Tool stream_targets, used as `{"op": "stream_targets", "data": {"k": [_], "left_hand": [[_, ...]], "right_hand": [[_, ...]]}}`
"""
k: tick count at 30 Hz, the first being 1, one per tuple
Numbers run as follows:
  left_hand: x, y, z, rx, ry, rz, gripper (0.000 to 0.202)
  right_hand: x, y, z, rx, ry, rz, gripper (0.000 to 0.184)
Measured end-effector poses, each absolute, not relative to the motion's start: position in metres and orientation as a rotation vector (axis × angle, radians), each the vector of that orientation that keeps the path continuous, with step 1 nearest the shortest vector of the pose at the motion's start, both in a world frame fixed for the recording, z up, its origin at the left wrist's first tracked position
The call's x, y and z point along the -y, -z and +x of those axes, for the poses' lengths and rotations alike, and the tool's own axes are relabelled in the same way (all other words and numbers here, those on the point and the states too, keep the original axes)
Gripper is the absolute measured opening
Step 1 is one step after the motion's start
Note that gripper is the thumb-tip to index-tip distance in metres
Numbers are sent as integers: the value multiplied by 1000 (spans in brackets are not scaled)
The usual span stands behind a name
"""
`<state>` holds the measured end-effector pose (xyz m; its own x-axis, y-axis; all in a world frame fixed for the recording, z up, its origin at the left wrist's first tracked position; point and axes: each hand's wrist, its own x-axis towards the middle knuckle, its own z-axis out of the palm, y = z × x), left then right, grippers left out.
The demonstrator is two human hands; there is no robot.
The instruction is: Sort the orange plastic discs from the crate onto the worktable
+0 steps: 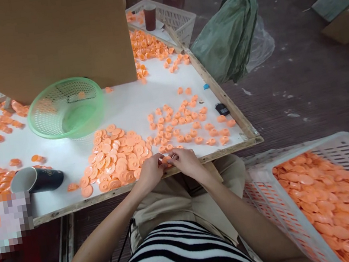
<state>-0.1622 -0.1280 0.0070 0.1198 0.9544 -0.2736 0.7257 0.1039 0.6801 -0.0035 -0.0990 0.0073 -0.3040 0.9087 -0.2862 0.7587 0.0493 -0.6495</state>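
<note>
At the table's front edge, my left hand (151,169) and my right hand (186,161) meet with their fingers closed on one small orange plastic piece (166,161). Fingers cover part of it, so its full shape is hidden. Left of my hands lies a heap of flat orange discs (121,156), round with a raised ring in the centre. Beyond and to the right of my hands, small orange cup-shaped pieces (178,124) are scattered over the white tabletop (124,104).
A green mesh basket (65,110) stands before a large cardboard sheet (50,44). A dark cup (42,179) lies on its side at the left. On the right, a white crate (343,145) holds many orange pieces. Wooden strips (221,93) edge the table.
</note>
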Motion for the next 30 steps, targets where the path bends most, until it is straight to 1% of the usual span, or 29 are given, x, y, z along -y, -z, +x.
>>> {"op": "stream_targets", "data": {"k": [6, 9, 13, 16, 18, 24, 28, 30], "left_hand": [[119, -10, -155, -1632, -409, 1545, 15], [113, -10, -155, -1653, -351, 1530, 12], [101, -8, -158, -1624, -238, 1527, 15], [93, -6, -160, -1597, -185, 1474, 17], [89, -5, -160, -1576, -172, 1436, 15], [87, -1, -156, -1619, -200, 1334, 9], [85, -2, -154, -1642, -187, 1286, 4], [86, -5, -154, -1662, -185, 1307, 5]], "right_hand": [[95, -6, 4, 2169, -1040, -1747, 7], [94, -8, 4, 2191, -1034, -1822, 9], [90, -9, 3, 2225, -1021, -1895, 14], [85, -7, 3, 2211, -1071, -1909, 17], [83, -6, 3, 2178, -1107, -1937, 17], [69, -10, 1, 2124, -1350, -2005, 20], [62, -13, -1, 2187, -1339, -2034, 19], [63, -13, -1, 2174, -1351, -2026, 18]]}}
